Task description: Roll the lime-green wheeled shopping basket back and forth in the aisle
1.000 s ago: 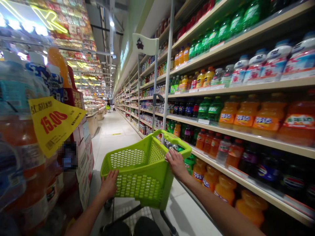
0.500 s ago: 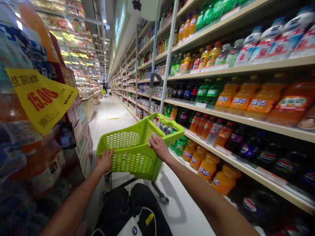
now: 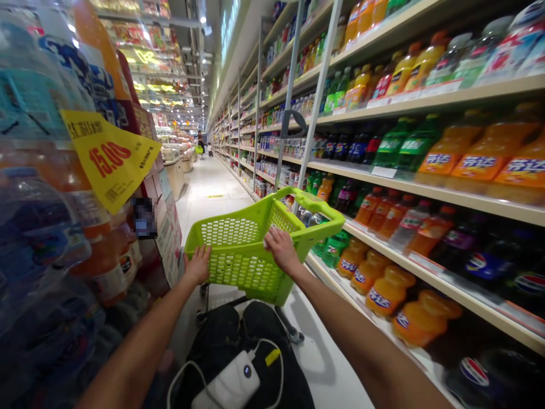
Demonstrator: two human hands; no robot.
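A green plastic shopping cart (image 3: 244, 258) with perforated sides stands close in front of my knees, turned sideways. At its left end my left hand (image 3: 198, 264) is hooked over the rim, fingers slightly apart. My right hand (image 3: 281, 247) is closed at the near rim, further right. A small crumpled white tissue (image 3: 266, 243) shows at its fingertips, against the cart; most of it is hidden. The cart's handle (image 3: 327, 211) rises at the right, with neither hand on it. A white power bank (image 3: 232, 382) with a cable lies on my lap.
Drink shelves (image 3: 426, 187) full of bottles line the right side. Stacked bottles (image 3: 97, 238) with a yellow price sign (image 3: 111, 159) crowd the left. Between them an aisle (image 3: 213, 187) of white floor runs back to a distant person (image 3: 201, 142).
The whole view has shifted, so cart and hands appear further right. Both hands stay on the cart's rim in about the same places. More of the power bank shows.
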